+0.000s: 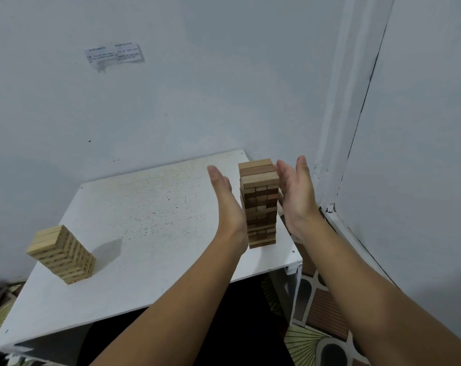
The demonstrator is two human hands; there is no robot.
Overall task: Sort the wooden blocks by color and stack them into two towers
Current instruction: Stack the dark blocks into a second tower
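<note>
Head view: 2 towers already stand on the white table (145, 207), so the task looks close to done; the step in hand seems to be squaring up the darker one. The dark brown tower (259, 204) rises in the right centre of the frame, near the table's right edge. The left hand (225, 204) stands edge-up just left of it, fingers straight and together, palm facing the blocks; whether the palm touches the tower's side I cannot tell. The right hand (294, 192) mirrors it on the right side, fingers straight, flat palm turned inward, fingertips level with the top layers and seemingly against or just beside them. Neither hand pinches anything.

The light tower (63, 254) sits in the lower left of the frame, well apart from both hands, shorter and looking tidy.

The next move, as I judge it, calls for gentle, even pressure from both palms: the dark tower's layers look slightly uneven, and a lopsided push could topple it off the near edge.
</note>
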